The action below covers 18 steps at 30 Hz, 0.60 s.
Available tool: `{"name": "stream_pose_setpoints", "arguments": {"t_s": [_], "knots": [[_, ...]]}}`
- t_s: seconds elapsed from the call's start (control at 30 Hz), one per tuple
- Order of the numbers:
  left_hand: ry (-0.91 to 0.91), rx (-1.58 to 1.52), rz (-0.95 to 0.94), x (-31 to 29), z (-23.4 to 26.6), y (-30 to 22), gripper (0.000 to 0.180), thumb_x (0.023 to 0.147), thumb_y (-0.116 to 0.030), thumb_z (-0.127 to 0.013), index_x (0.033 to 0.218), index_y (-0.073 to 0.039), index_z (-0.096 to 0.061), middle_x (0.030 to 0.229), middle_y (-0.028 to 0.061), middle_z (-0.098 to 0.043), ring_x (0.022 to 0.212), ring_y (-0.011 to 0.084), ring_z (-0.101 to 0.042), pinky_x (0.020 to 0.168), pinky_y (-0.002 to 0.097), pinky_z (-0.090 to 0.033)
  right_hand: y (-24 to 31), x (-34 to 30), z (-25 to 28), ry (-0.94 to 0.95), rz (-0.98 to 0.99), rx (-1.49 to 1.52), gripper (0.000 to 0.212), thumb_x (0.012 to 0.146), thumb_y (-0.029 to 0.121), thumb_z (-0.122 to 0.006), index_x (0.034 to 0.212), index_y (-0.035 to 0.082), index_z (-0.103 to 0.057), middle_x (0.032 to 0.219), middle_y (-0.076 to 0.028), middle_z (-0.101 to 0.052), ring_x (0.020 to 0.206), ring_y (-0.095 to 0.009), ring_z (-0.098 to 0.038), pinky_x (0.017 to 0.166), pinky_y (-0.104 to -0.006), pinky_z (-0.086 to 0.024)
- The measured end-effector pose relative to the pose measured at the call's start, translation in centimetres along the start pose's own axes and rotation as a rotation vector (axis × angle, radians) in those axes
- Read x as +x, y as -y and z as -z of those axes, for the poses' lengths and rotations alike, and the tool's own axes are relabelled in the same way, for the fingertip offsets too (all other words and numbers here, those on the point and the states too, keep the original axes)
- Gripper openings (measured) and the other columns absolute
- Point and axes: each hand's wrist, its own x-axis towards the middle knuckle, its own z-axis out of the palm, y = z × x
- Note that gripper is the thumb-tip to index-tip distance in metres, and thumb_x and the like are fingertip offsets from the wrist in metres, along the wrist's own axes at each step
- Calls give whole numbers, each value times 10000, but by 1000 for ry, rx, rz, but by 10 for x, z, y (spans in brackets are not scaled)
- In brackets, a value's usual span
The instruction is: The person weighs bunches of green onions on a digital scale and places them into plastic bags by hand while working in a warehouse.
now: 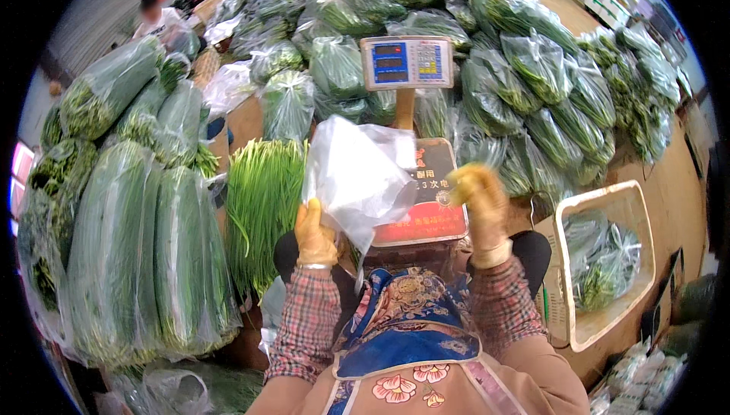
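Observation:
My left hand (313, 236), in a yellowish glove, is closed on the lower left edge of a thin, clear plastic bag (357, 175). The bag spreads out above it and covers part of the red and black platform of a weighing scale (437, 223). My right hand (484, 210), gloved likewise, is raised over the platform's right edge, apart from the bag. Motion smears its fingers, so their state is unclear. Left of the bag stands a bunch of loose, long green garlic chives (262, 210). The scale's display (407, 63) rises on a post behind the platform.
Large bags of long greens (114, 255) lie at the left. More bagged greens (380, 4) are heaped at the back and right. A white plastic basket (601, 196) at the right holds bagged greens. Another person (161, 23) is at the far left.

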Motion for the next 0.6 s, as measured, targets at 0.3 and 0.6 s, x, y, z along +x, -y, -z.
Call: {"name": "stream_pose_setpoints", "arguments": {"t_s": [0.3, 0.6], "knots": [[216, 13, 95, -30, 1, 10, 412, 913, -164, -518, 1279, -14, -400, 1262, 130, -480, 1132, 243, -500, 943, 378, -438, -148, -66, 4, 508, -958, 611, 646, 881, 593, -414, 1240, 60, -483, 1130, -89, -581, 995, -186, -539, 819, -294, -434], [69, 501, -16, -41, 13, 19, 200, 877, -140, -606, 750, -35, -492, 529, 57, -530, 435, 143, -535, 482, 284, -515, -124, -6, 19, -193, -336, 506, 135, 856, 168, -611, 939, 66, -577, 802, -4, -575, 669, -118, -548, 635, -262, -473]]}}
